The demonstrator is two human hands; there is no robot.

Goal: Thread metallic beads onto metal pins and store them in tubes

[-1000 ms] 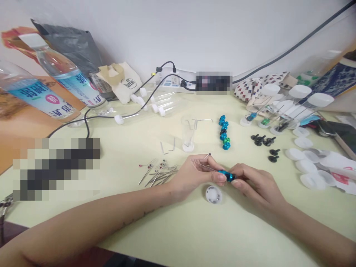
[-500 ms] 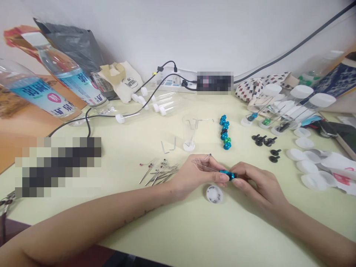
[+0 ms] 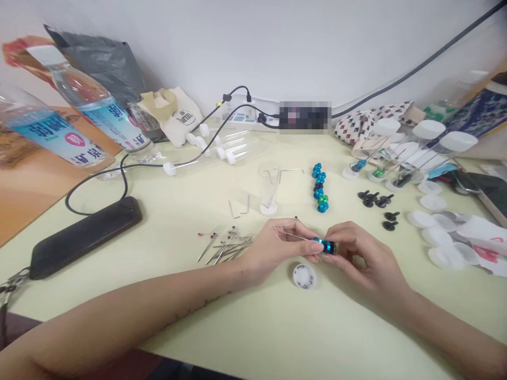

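Between my two hands is a small blue metal part (image 3: 325,245) with a dark right end. My left hand (image 3: 287,244) pinches its left side, and a thin bent wire with a dark ball tip (image 3: 295,218) sticks out over those fingers. The fingers of my right hand (image 3: 354,250) close on the dark end. Just below lies a small white cap (image 3: 304,276) with several tiny balls in it. Left of my left hand is a pile of metal rods and wires (image 3: 227,245). Behind the hands stands a clear tube (image 3: 269,187) on a white base.
A row of blue, green and black parts (image 3: 320,187) lies behind my hands. Black parts (image 3: 371,199), white caps (image 3: 435,237) and filled tubes (image 3: 428,153) are at the right. On the left are a black case (image 3: 85,237), cables and water bottles (image 3: 114,124).
The fingers of my right hand have shifted around the blue part, so more of its dark end shows. The wire's ball tip has moved slightly left and up.
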